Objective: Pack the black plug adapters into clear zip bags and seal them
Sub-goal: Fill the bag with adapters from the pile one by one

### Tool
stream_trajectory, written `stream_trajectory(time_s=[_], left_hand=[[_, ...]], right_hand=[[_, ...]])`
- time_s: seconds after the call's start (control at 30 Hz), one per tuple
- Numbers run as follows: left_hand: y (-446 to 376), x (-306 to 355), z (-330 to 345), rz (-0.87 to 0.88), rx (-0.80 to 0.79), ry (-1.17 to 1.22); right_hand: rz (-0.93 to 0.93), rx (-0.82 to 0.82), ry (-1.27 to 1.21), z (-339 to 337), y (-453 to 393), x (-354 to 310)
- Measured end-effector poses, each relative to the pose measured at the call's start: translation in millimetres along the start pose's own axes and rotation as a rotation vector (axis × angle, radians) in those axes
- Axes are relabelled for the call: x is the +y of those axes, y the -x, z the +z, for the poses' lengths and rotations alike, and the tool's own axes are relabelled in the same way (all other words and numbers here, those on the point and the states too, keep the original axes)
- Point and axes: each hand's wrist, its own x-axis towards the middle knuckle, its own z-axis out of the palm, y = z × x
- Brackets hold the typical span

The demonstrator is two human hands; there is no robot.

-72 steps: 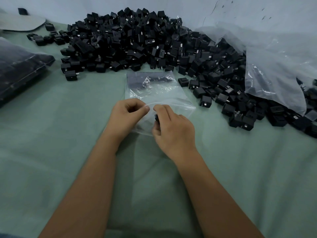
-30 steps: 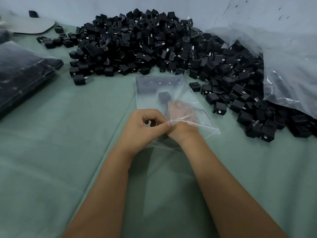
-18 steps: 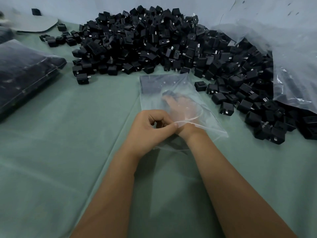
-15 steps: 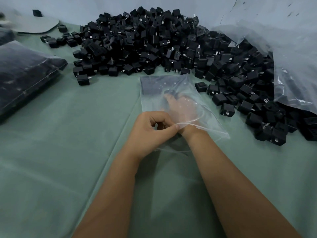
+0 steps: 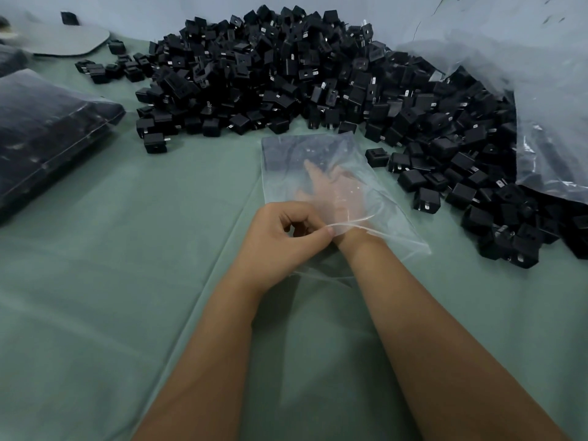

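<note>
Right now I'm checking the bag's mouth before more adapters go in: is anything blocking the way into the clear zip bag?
Only the person's own right hand, which is inside the clear zip bag up to the wrist. The left hand pinches the bag's upper lip and holds the mouth open. Nothing else visible lies between the adapter pile and the opening.

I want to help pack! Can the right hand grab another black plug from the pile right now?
Probably not yet: the right hand is inside the clear bag, whose plastic lies between it and the pile.

One camera sits on my head. It looks forward and down, close over my arms and the green cloth, out to the wall behind.
</note>
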Motion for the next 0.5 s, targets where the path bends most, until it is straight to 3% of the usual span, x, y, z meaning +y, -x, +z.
stream_trajectory(time_s=[0.17, 0.33, 0.43, 0.5], left_hand=[[-0.1, -1.0, -0.4, -0.01, 0.005, 0.003], [-0.7, -3.0, -0.3, -0.028, 0.024, 0.006], [-3.9, -7.7, -0.8, -0.093, 0.063, -0.003], [-6.9, -13.1, -1.2, -0.144, 0.076, -0.063]], right_hand=[[0.032, -0.047, -0.113, 4.0, -5.8, -3.2], [-0.061, -0.043, -0.016, 3.3, 7.0, -1.3], [-0.001, -0.292, -0.284, 3.9, 37.0, 7.5], [0.003, -0.276, -0.306, 3.0, 57.7, 13.1]])
